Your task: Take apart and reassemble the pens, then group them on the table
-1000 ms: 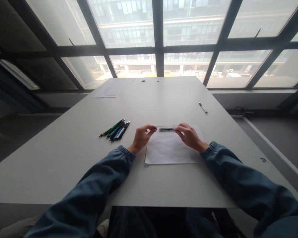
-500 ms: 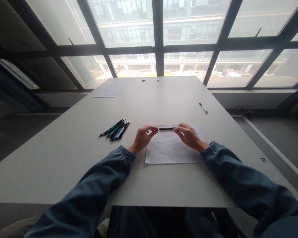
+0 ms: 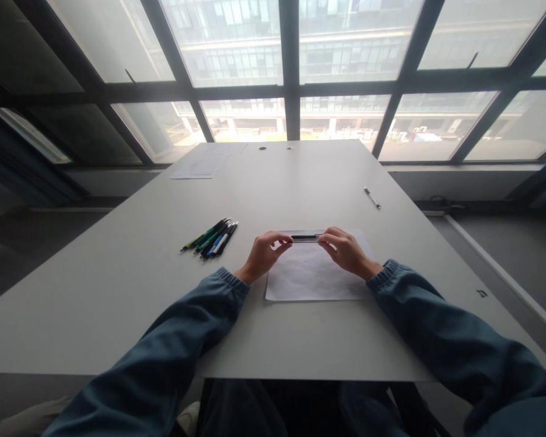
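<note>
**Black pen held crosswise between both hands**

Your left hand (image 3: 264,252) and right hand (image 3: 346,250) face each other over the far part of the white paper sheet (image 3: 316,280), with the black pen (image 3: 304,237) bridging the gap between them. Its long axis runs left to right, roughly parallel to the sheet's near edge and square to your line of sight. You have thumb and fingertips of each hand pinched at an end, so neither hand is clearly nearer: the left hand has the left tip, the right hand the right tip, and the middle of the barrel shows bare.

A thin dark line runs alongside the barrel on your side; you cannot tell from here whether it is a second slim item or a shadow. Nor can you tell whether the pen touches the paper or sits just above it.

To the left of your left hand, and apart from it, a bunch of pens (image 3: 210,239) lies slantwise on the white surface (image 3: 164,297). A lone pen (image 3: 372,198) lies beyond your right hand, farther off and to the right. Loose papers (image 3: 198,165) lie at the far left.
</note>
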`<state>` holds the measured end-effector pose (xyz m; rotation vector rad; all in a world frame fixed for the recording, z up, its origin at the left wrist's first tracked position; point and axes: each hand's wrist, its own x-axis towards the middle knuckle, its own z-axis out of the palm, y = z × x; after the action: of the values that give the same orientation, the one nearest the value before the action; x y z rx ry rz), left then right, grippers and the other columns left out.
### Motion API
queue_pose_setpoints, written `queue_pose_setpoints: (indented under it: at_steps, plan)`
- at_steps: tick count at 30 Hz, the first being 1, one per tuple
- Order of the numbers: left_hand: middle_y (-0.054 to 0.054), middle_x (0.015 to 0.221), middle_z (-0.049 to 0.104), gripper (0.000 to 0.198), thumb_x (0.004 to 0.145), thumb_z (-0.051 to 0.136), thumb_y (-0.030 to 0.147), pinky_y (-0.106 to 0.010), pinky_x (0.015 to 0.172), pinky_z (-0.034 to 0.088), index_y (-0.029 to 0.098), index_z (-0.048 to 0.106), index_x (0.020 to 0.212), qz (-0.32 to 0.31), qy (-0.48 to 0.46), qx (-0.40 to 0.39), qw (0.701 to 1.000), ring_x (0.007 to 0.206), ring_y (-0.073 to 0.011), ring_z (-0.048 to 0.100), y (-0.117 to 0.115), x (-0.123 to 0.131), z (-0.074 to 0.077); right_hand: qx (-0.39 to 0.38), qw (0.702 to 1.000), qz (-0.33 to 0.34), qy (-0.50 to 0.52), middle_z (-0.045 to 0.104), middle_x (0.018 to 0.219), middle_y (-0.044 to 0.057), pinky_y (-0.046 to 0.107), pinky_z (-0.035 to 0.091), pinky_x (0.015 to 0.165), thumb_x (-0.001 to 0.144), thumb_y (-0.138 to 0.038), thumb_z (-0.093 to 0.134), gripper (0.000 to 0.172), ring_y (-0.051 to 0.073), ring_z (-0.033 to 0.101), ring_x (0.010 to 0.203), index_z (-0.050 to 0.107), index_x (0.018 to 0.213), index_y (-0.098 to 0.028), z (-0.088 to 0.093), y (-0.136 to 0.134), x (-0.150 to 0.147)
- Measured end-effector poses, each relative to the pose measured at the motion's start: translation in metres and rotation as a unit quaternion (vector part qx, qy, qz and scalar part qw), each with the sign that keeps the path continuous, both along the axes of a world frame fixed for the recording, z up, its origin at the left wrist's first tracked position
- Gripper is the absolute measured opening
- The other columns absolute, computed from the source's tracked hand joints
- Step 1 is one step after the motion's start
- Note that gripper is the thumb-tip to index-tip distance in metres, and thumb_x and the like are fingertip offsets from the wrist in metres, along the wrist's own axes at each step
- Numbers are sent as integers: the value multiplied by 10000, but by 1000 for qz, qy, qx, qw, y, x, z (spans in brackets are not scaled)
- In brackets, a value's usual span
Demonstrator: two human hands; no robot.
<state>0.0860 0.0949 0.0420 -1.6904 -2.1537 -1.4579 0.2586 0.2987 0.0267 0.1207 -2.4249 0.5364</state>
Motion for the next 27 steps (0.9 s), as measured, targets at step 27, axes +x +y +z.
queue_pose_setpoints:
  at_steps: [27]
  plan:
    - [-55,888,766,127,905,707,265,-318,776,559,217,784,994,-93,77,29,992,826,-177,679,-3,-6,1,-4,999,43,0,650,866,64,325,489,753,987,-187,527,151,192,596,821,651,903,-208,2,-2,2]
